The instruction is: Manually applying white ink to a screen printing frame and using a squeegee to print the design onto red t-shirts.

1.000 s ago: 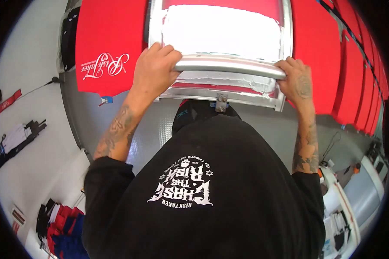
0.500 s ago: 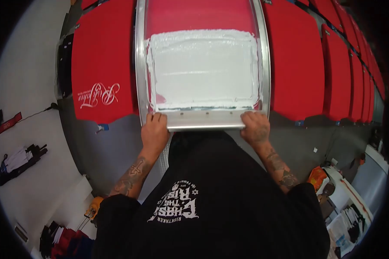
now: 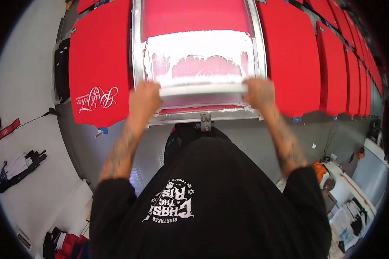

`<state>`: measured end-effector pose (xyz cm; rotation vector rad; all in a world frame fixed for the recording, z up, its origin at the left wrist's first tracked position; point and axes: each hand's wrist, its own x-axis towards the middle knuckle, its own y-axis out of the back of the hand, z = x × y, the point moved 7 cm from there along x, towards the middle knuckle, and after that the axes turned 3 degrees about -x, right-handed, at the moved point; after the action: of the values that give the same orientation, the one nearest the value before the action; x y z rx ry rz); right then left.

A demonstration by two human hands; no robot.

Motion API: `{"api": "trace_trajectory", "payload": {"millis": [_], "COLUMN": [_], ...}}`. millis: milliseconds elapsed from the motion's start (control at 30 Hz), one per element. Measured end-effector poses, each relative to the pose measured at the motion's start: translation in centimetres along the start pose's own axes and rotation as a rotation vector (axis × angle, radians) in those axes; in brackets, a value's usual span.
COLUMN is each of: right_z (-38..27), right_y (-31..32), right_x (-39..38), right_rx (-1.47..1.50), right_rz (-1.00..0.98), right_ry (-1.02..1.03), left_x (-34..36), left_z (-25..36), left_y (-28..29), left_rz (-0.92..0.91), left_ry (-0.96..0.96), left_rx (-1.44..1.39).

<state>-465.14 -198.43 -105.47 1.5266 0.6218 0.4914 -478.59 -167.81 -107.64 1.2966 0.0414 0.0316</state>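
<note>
A metal-framed printing screen (image 3: 258, 47) lies before me over a red shirt that shows through its mesh. White ink (image 3: 194, 41) is spread thickly across the middle of the mesh, with a ragged lower edge; a pink patch shows below it. Both hands grip a wide squeegee (image 3: 201, 90), blurred by motion, that spans the screen. My left hand (image 3: 145, 97) is closed round its left end and my right hand (image 3: 259, 93) round its right end. A strip of ink lies along the squeegee's far side. Its blade is hidden.
Red shirts lie on boards to both sides; the left shirt (image 3: 100, 56) bears white script, and the right shirt (image 3: 291, 56) looks plain. A metal clamp bracket (image 3: 206, 122) juts from the screen's near edge. Folded garments (image 3: 65, 246) are at lower left, a cluttered white surface (image 3: 354, 190) at right.
Both hands have moved the squeegee away from me, off the screen's near edge. The even white ink layer is now broken, with pink mesh showing. The near frame edge and bracket have come into sight.
</note>
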Motion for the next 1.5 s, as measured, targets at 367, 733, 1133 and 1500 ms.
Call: {"api": "trace_trajectory", "payload": {"millis": [367,733,1133,1500], "right_z": [0.7,-3.2,3.8,6.9], "right_y": [0.0,0.1,3.2,5.2], "right_x": [6.1,-7.4,16.4,23.1], "right_rx": [-0.056,0.019,-0.051,0.205], "right_rz": [0.123,0.136,-0.161,-0.383], "right_ry": [-0.043,0.029,-0.031,0.026], "left_x": [7.7,-7.1,18.1,24.3], "left_z": [-2.1,4.4,-5.0,-6.8], "left_y": [-0.7,-1.7,1.1,3.0], "left_rz": [-0.001,0.067,-0.079,-0.401], "left_ry": [0.109,0.098,0.120,0.027], "left_rx": [0.042,-0.089,0.038,-0.073]}}
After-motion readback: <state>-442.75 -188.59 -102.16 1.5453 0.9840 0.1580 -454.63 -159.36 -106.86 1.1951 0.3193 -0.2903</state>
